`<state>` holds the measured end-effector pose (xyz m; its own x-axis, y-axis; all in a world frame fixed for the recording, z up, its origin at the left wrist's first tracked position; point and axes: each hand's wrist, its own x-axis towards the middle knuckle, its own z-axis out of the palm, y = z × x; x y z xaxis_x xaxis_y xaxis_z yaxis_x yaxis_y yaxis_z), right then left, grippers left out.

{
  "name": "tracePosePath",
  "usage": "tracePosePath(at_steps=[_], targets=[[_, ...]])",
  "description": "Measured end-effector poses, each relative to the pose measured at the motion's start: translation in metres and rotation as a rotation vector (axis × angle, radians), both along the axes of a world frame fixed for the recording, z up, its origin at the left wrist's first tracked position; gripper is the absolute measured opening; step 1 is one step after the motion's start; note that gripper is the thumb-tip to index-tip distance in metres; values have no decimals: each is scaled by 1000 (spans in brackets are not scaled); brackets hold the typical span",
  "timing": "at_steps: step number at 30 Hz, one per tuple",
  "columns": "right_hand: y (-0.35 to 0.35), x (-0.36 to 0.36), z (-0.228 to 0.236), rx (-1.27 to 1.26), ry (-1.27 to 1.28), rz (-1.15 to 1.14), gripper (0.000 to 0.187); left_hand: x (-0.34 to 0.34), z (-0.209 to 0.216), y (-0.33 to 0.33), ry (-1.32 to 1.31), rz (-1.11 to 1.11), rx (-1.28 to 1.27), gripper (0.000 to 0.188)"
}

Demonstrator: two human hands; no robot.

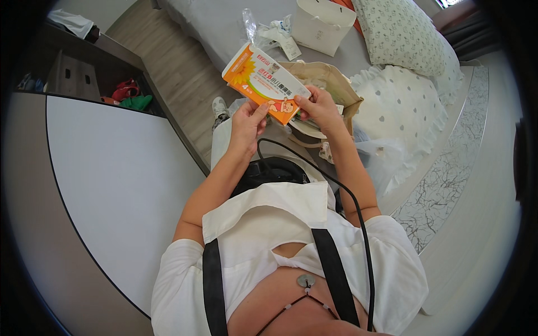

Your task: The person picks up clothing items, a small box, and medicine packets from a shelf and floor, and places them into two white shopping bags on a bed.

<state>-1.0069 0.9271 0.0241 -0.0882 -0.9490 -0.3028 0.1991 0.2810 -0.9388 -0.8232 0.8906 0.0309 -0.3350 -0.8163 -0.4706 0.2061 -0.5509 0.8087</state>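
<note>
An orange-and-white box (pixel 260 81) is held up near the left edge of the bed (pixel 224 25), an open tan paper bag (pixel 351 101) partly covered by it — its lower-left side is pinched by the left hand's (pixel 246 124) fingers, its right end by the right hand's (pixel 322 111).

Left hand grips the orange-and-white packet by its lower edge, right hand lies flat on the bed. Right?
Not quite: the head view shows the right hand gripping the packet too, at its right end. The left hand does grip its lower edge.
</note>
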Motion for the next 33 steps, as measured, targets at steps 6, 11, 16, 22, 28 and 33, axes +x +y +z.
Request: tracePosePath(at_steps=[6, 11, 16, 22, 28, 33], targets=[[1, 2, -4, -107, -7, -50, 22, 4, 0, -7, -110, -54, -140, 17], [2, -2, -10, -319, -86, -16, 25, 8, 7, -7, -321, -150, -870, 31], [6, -2, -13, -221, -156, -2, 26, 5, 3, -1, -427, -178, -1009, 36], [10, -1, -20, -222, -95, 37, 26, 0, 11, 4, -421, -175, -924, 43], [9, -24, -20, -116, -106, -169, 27, 9, 12, 1, -284, -129, -637, 53], [-1, -67, -14, -125, 20, -392, 33, 23, 20, -2, -240, -144, -413, 46]])
